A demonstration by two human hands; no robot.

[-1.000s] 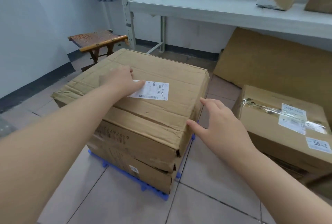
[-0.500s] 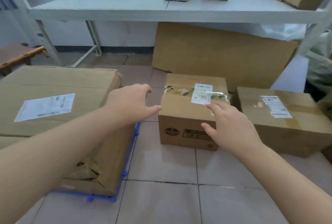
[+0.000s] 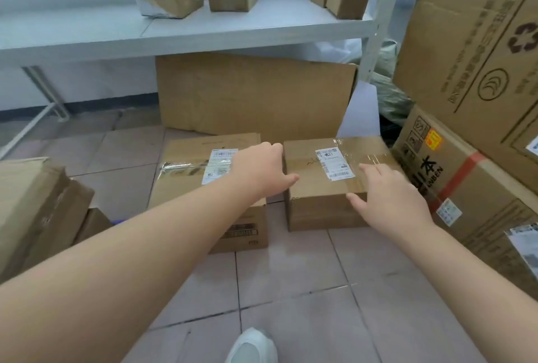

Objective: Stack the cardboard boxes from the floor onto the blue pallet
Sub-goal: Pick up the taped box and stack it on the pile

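1. A small brown cardboard box with a white shipping label and clear tape across its top is seen resting on the tiled floor, straight ahead of the person and between the two outstretched hands.
2. Its long axis is judged to run left to right across the view, so that its two short ends are presented one to each hand.
3. The left hand is placed at the box's left top edge. Its fingers are loosely spread and curled over the gap beside a second taped brown cardboard box, which stands just to the left. Whether the fingertips are touching cardboard cannot be told.
4. The right hand is held over the box's near right corner, with the fingers extended and well apart and the thumb pointed towards the front face. Nothing is gripped by it; contact with the top appears light at most.
5. Both hands are about equally near; the left is judged slightly closer to a usable edge.
6. On the right, a large printed cardboard carton with a red tape band stands just beside the small box, so little room is left there for the right fingers.
7. Only a sliver of the blue pallet is visible at the far left, under the stacked worn boxes, well apart from the small box.
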